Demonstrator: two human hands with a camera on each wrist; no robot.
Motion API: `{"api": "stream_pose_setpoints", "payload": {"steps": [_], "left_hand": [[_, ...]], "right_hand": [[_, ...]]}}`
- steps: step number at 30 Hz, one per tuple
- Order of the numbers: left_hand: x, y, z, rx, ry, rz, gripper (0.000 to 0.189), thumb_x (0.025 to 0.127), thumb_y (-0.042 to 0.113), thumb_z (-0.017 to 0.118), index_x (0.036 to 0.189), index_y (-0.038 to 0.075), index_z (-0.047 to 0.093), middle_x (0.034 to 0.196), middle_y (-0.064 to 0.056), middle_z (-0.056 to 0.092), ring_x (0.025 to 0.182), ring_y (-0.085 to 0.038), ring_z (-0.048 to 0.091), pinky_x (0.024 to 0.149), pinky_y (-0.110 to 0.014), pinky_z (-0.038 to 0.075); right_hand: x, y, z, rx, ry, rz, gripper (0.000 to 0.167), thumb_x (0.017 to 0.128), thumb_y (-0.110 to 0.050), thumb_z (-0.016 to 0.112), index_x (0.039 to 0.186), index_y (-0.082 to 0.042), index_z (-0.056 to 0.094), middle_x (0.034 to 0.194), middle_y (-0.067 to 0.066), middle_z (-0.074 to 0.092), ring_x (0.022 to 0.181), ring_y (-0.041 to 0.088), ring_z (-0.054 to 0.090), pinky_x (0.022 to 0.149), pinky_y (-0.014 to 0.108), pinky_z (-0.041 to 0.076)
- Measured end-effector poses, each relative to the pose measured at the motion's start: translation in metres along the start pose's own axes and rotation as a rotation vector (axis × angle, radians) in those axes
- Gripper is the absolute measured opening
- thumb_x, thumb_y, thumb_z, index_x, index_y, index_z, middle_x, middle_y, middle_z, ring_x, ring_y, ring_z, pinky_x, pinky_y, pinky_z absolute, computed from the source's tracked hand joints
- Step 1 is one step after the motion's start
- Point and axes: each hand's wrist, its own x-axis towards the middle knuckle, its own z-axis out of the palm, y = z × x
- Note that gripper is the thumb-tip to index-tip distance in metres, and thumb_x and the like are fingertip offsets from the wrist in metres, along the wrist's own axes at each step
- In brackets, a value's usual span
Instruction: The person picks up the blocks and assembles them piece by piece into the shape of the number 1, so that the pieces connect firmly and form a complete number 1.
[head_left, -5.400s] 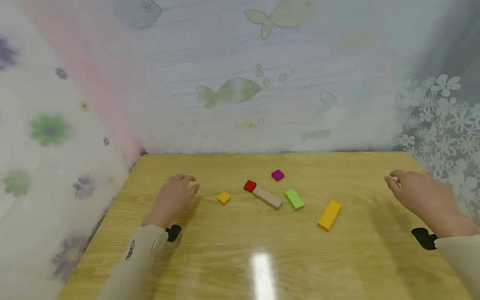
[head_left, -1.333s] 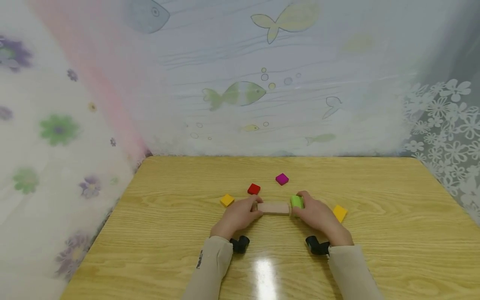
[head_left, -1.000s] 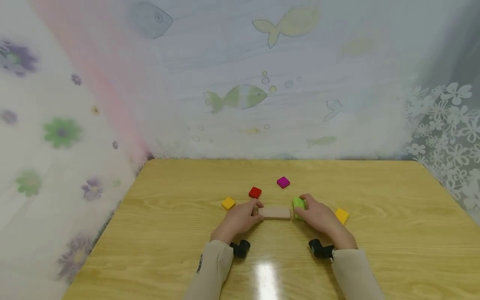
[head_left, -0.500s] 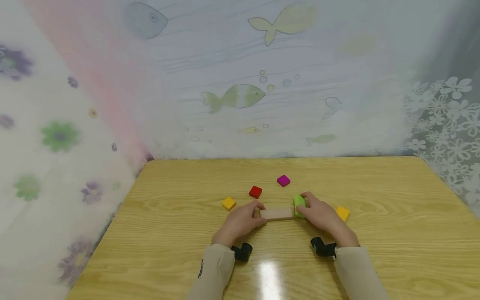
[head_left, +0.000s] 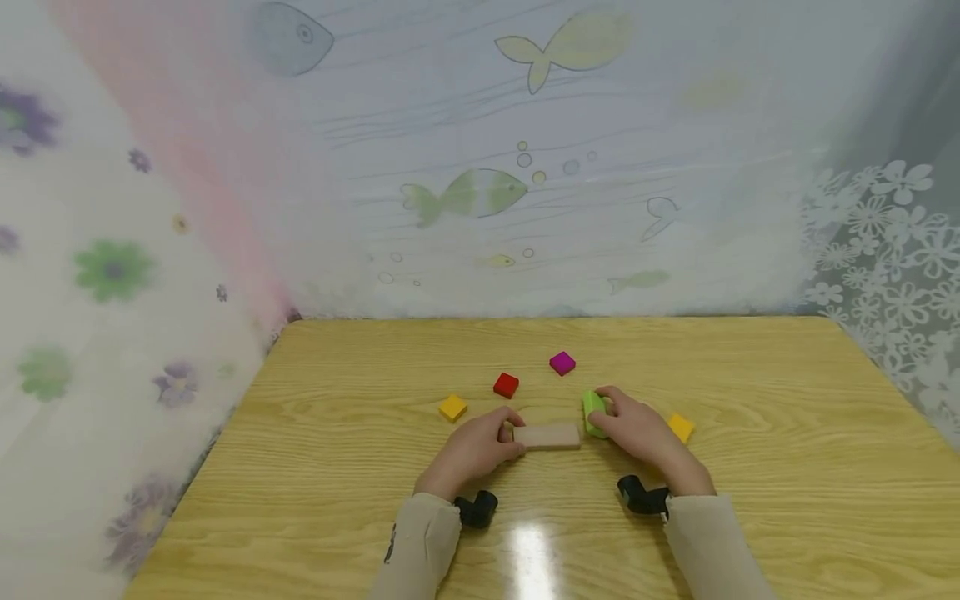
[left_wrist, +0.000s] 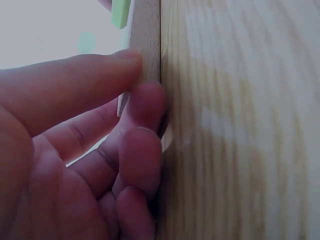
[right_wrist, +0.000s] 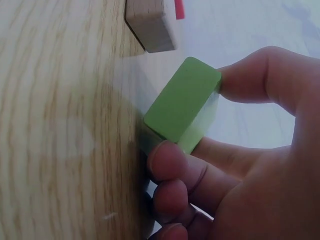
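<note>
My left hand [head_left: 474, 447] pinches the left end of a plain wooden block [head_left: 547, 436] that lies flat on the table. In the left wrist view the thumb and fingers grip this wooden block [left_wrist: 148, 40] by its sides. My right hand [head_left: 643, 427] holds a light green block [head_left: 592, 412] between thumb and fingers, just right of the wooden block's free end. The right wrist view shows the green block [right_wrist: 184, 97] tilted, close to the tabletop, with a small gap between it and the wooden block [right_wrist: 152, 27].
A small yellow block [head_left: 453, 407], a red block [head_left: 506, 385] and a magenta block [head_left: 562, 362] lie behind the hands. Another yellow block [head_left: 680, 427] is partly hidden behind the right wrist. The wooden table [head_left: 337, 500] meets a painted fish wall at the back.
Both hands came in from the sides and took the wooden and green blocks. The wooden block left the red one and turned crosswise. Since half a second ago, a small gap shows between the held blocks.
</note>
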Motion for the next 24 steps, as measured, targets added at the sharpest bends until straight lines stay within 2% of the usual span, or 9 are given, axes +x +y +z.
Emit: {"api": "stream_pose_setpoints", "payload": {"steps": [13,15,21,24], "left_hand": [[-0.005,-0.001,-0.001,-0.038,-0.01,0.01,0.027,0.084,0.028,0.062,0.108,0.018,0.054,0.07,0.003,0.051,0.056,-0.012,0.043,0.053,-0.025,0.034],[-0.006,-0.001,-0.001,-0.048,-0.019,0.012,0.026,0.083,0.027,0.063,0.107,0.018,0.055,0.07,0.003,0.05,0.056,-0.011,0.042,0.053,-0.025,0.034],[-0.01,-0.003,-0.001,-0.091,-0.042,0.024,0.026,0.08,0.025,0.066,0.104,0.019,0.057,0.072,0.002,0.051,0.06,-0.012,0.043,0.055,-0.025,0.035],[-0.012,-0.004,-0.001,-0.088,-0.061,0.026,0.026,0.079,0.027,0.067,0.103,0.019,0.058,0.073,0.002,0.051,0.062,-0.012,0.044,0.057,-0.025,0.035]], "right_hand": [[0.001,-0.001,0.0,0.029,-0.013,0.009,0.055,0.088,-0.037,0.046,0.134,-0.008,0.035,0.105,0.01,0.057,0.077,0.015,0.053,0.071,0.037,0.041],[0.001,-0.001,0.0,0.053,-0.025,0.005,0.054,0.088,-0.036,0.047,0.134,-0.009,0.035,0.101,0.008,0.059,0.074,0.015,0.053,0.071,0.036,0.04],[0.0,0.0,-0.001,0.148,-0.064,-0.002,0.053,0.089,-0.035,0.048,0.133,-0.009,0.035,0.072,0.005,0.059,0.073,0.016,0.053,0.075,0.036,0.036],[0.0,0.001,-0.002,0.17,-0.075,0.0,0.054,0.089,-0.035,0.049,0.133,-0.008,0.034,0.067,0.005,0.057,0.074,0.016,0.053,0.076,0.036,0.036]]}}
